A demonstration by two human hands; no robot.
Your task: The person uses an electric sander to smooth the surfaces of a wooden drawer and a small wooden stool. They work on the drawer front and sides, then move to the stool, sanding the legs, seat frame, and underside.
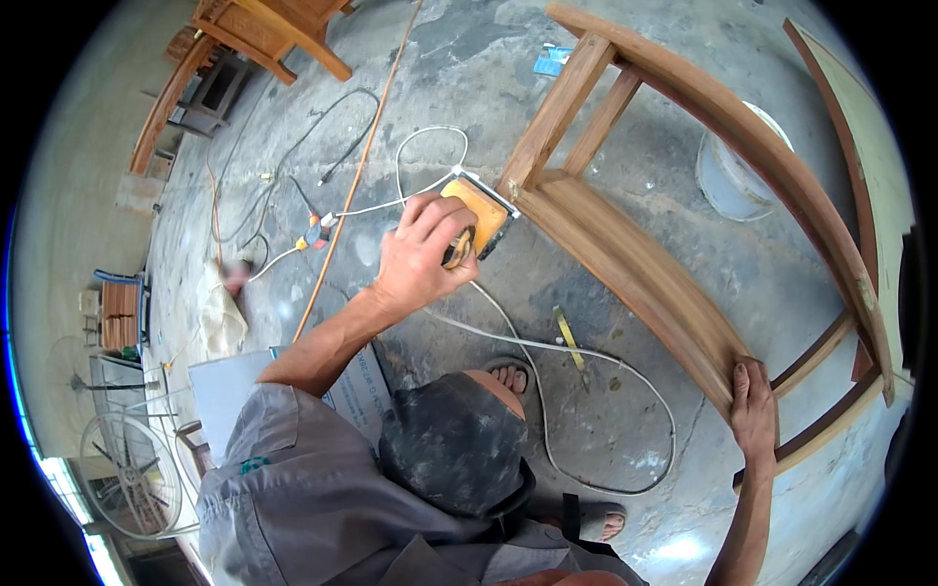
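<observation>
The floor [625, 195] is grey, stained concrete, dusty and patchy. Cables [293, 186] and an orange cord [362, 166] trail across it. Wooden chairs [269, 29] stand at the far edge, a white bucket [728, 181] farther right. A standing fan [127, 474] sits at lower left, where daylight falls in.

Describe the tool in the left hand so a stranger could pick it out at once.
Start at the curved wooden frame lying across the concrete floor, which the right hand steadies. At its near-left corner, the left hand grips an orange sander. Unlike the cables around it, it is boxy, with a flat rectangular pad and a white cord trailing from it.
</observation>
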